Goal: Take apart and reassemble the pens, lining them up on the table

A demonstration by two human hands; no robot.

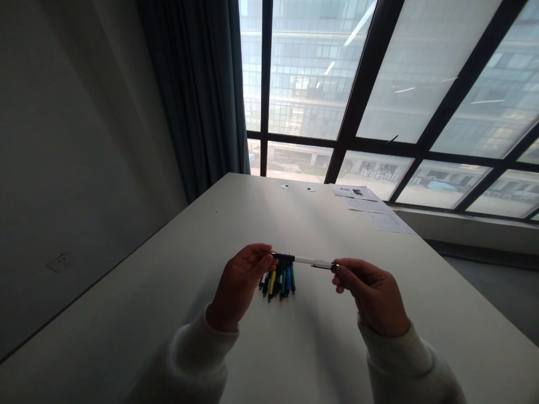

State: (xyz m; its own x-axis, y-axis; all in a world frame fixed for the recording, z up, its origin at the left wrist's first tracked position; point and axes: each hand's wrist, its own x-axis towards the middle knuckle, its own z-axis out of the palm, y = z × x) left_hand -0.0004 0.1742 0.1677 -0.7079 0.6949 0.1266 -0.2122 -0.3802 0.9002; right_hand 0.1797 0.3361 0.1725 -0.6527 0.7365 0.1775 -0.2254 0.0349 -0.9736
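Between my two hands a white pen (pixel 310 261) with a black grip and a dark clip is stretched out level above the table. My left hand (pixel 242 283) pinches its black grip end. At the clip end, the fingers of my right hand (pixel 373 292) are closed on it. Below and behind the pen lies a bunch of pens (pixel 278 283), side by side on the table. Yellow, blue, green and black barrels show among them; their far ends are partly hidden by the held pen and my left fingers.
The white table (pixel 295 353) runs away toward large windows (pixel 311 73). Printed papers (pixel 370 207) lie at its far right edge, and two small white pieces with dark spots (pixel 285 187) sit near the far edge. A dark curtain (pixel 202 84) hangs at the back left.
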